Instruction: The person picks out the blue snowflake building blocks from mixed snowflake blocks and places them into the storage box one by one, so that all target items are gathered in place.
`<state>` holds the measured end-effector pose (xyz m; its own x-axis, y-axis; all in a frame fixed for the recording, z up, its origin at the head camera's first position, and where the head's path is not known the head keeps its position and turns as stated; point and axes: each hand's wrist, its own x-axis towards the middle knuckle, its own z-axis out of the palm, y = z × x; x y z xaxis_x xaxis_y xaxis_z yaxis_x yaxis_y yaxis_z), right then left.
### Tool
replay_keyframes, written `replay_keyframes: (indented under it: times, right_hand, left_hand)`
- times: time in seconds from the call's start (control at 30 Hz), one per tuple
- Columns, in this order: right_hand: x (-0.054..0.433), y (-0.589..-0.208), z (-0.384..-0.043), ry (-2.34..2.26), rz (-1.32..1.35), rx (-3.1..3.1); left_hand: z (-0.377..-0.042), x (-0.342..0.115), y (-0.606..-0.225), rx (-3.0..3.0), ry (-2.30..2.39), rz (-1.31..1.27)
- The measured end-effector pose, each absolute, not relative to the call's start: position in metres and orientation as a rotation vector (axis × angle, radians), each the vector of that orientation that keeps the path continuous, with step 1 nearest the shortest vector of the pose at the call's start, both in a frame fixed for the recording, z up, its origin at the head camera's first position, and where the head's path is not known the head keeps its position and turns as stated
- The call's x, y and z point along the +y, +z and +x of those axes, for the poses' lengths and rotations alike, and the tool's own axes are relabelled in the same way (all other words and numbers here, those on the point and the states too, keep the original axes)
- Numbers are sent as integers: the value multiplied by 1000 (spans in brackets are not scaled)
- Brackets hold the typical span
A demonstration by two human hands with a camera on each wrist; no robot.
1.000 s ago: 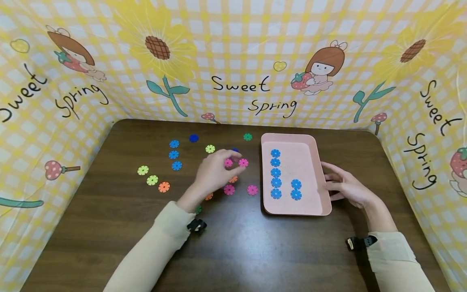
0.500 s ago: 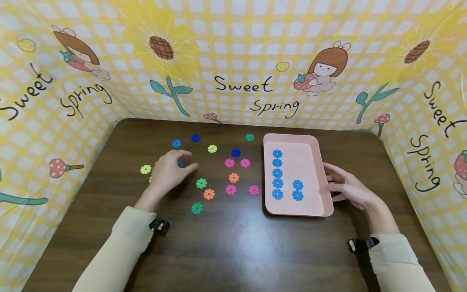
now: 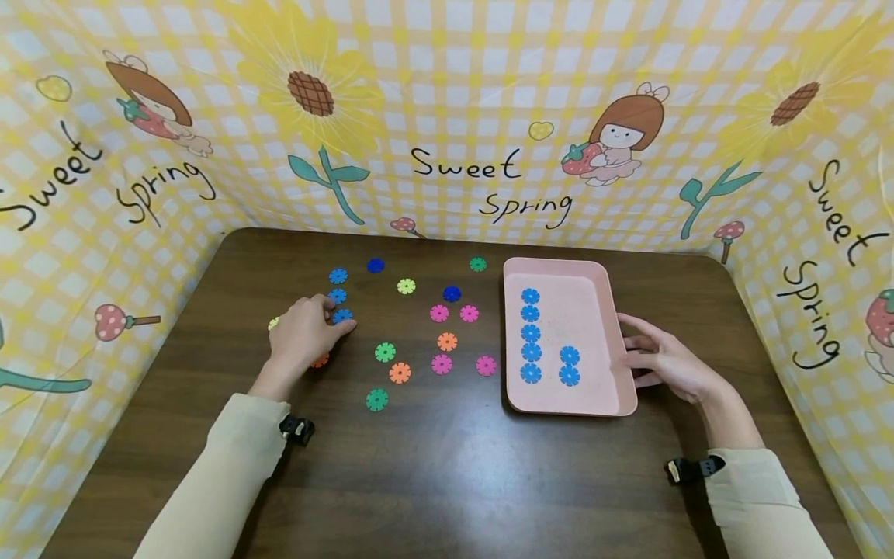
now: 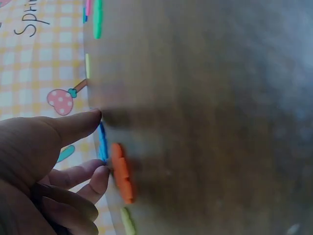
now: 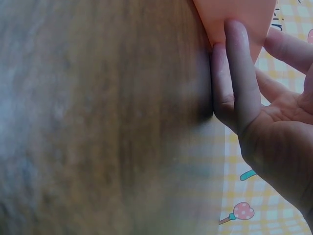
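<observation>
My left hand (image 3: 302,334) is over the left group of notched plastic discs. Its thumb and a finger lie at opposite edges of a light-blue notched disc (image 3: 342,316), seen edge-on between the fingertips in the left wrist view. Two more light-blue discs, a near one (image 3: 338,296) and a far one (image 3: 338,276), lie just beyond. My right hand (image 3: 673,361) rests its extended fingertips against the right wall of a pink tray (image 3: 583,303). Inside that tray, light-blue discs form a longer left column (image 3: 531,333) and a short right column (image 3: 569,365).
An orange disc (image 4: 122,174) lies beside the left fingers, and a yellow-green disc (image 3: 273,323) is partly hidden behind that hand. Between hand and tray are scattered pink (image 3: 441,364), orange (image 3: 400,373), green (image 3: 377,400) and dark-blue (image 3: 452,294) discs. A checked cloth (image 3: 447,93) walls the table.
My left hand has moved left from above the pink discs to the light-blue ones, and its thumb and fingers have closed in around the nearest. My right hand stays at the tray.
</observation>
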<state>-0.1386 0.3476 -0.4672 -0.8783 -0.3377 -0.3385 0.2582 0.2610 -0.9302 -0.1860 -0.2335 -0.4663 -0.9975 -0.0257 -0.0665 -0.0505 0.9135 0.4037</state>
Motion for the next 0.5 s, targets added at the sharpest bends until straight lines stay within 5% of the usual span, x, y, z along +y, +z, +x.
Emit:
replay_keyframes:
  times: [0.5]
  right_hand:
    - [347, -467, -139, -1656, -73, 2061]
  left_hand:
    - [-188, -234, -468, 3012, 693, -38]
